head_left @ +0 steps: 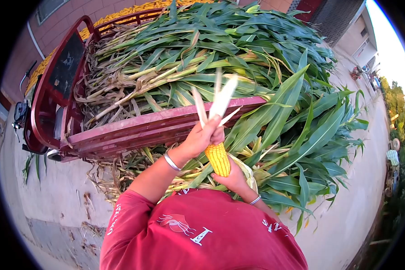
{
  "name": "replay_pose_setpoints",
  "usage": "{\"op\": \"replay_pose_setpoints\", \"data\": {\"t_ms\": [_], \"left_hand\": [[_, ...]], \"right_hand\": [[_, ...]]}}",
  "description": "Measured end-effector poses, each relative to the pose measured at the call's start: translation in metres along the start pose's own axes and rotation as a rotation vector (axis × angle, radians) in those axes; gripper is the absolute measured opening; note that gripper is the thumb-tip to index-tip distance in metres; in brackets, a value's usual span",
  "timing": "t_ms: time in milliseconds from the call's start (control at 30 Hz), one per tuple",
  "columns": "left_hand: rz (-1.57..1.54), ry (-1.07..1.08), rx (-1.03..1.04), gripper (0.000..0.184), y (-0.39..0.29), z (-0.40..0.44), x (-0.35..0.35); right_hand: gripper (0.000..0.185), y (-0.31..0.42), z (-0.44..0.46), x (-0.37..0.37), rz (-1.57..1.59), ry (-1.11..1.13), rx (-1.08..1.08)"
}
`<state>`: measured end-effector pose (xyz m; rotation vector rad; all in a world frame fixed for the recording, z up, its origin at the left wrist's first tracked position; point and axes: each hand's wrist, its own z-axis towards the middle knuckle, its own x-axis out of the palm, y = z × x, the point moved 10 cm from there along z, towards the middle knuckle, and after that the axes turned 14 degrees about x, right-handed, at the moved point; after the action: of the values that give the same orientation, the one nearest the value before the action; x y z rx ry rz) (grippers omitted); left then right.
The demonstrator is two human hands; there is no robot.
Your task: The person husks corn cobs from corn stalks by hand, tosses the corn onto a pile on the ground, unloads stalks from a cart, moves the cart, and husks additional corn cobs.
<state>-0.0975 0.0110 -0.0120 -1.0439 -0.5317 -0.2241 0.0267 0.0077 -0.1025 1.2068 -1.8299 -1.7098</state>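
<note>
We see the left hand (203, 136) with its fingers clenched around the peeled-back husk (223, 100), whose upper strips blur, while the yellow cob (218, 158) points downward, just outside the near edge of the red cart (162, 122). The right hand (235, 176) is at the cob's lower end, its fingers partly hidden, so we cannot tell what they pinch. We find leafy stalks (198, 63) heaped in the cart, covering its floor and right-hand corners.
</note>
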Motion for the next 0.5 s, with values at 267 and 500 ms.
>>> {"op": "replay_pose_setpoints", "data": {"t_ms": [267, 500], "left_hand": [[-0.317, -0.318, 0.095, 0.045, -0.006, 0.037, -0.028], [-0.311, -0.473, 0.019, 0.044, 0.035, 0.031, -0.081]], "right_hand": [[0.035, -0.008, 0.01, 0.036, 0.743, 0.291, 0.285], [0.043, 0.025, 0.007, 0.047, 1.207, 0.473, 0.236]]}}
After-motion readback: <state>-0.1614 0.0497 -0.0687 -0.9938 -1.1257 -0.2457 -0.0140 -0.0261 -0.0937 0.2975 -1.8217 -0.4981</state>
